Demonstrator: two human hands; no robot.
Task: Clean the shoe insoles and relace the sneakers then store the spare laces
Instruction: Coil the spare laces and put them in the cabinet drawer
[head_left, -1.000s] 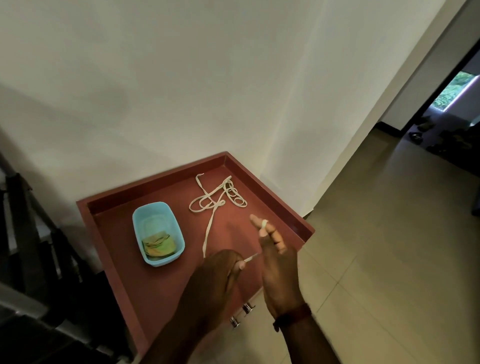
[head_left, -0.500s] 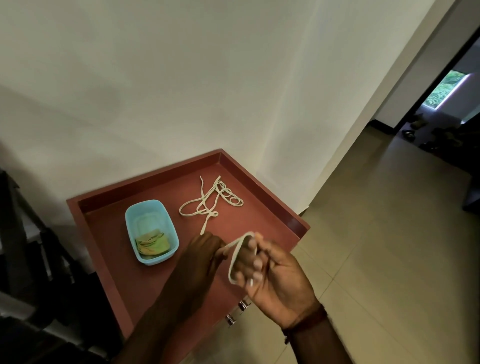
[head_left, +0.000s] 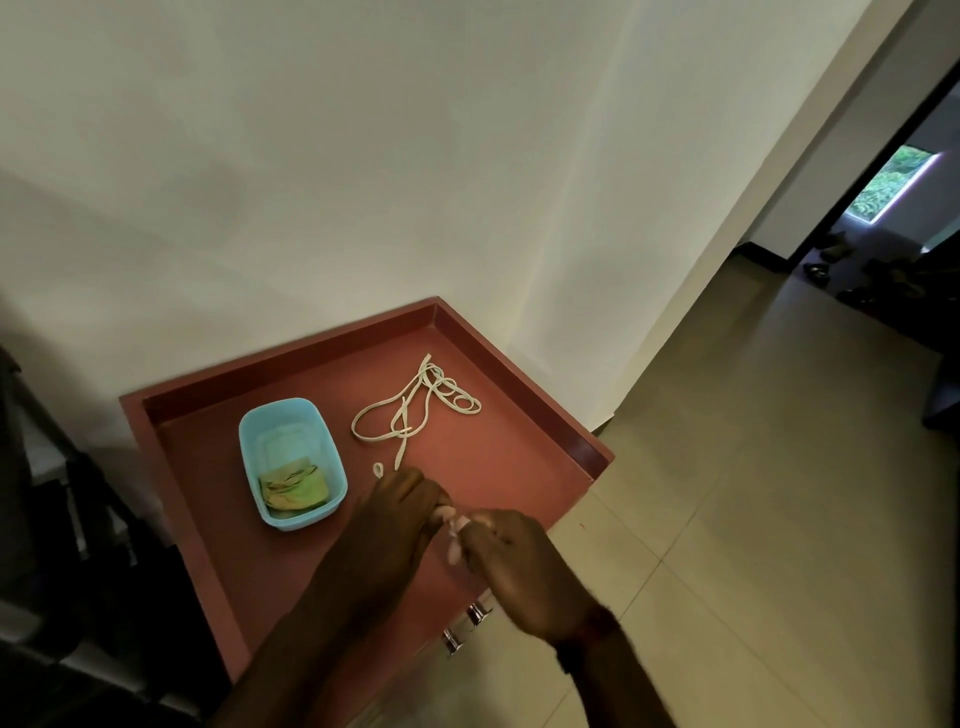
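Lower centre: left hand (head_left: 402, 512) and right hand (head_left: 514, 564) meet fingertip to fingertip, both curled, pinching a small bunched section of the white lace (head_left: 401, 449) between them; the detail is blurred. The rest of the lace lies in loose loops at frame centre on the red-brown cabinet top (head_left: 208, 493), near its far rim. A blue tub (head_left: 283, 406) sits left of the loops with a folded cloth (head_left: 293, 491) inside.

Cream lace (head_left: 415, 410), light-blue tub (head_left: 291, 462), reddish-brown cabinet top (head_left: 519, 467)

No text, label, brand, number or sign is showing legibly anywhere, not even on the blue tub (head_left: 280, 404) at centre left.
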